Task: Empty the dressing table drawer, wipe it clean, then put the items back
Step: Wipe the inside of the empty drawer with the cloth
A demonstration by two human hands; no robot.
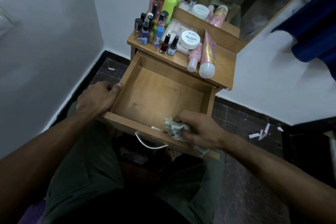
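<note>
right hand (203, 131) hides most of the cloth (174, 127); small bottle labels unreadable.

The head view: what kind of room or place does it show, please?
Probably a bedroom or dressing corner at home. A small wooden dressing table with a mirror stands against a white wall, nail polish bottles and lotion tubes crowd its top, and its drawer is pulled open.

Bedroom: dressing table (222, 63), mirror (263, 5)
</note>
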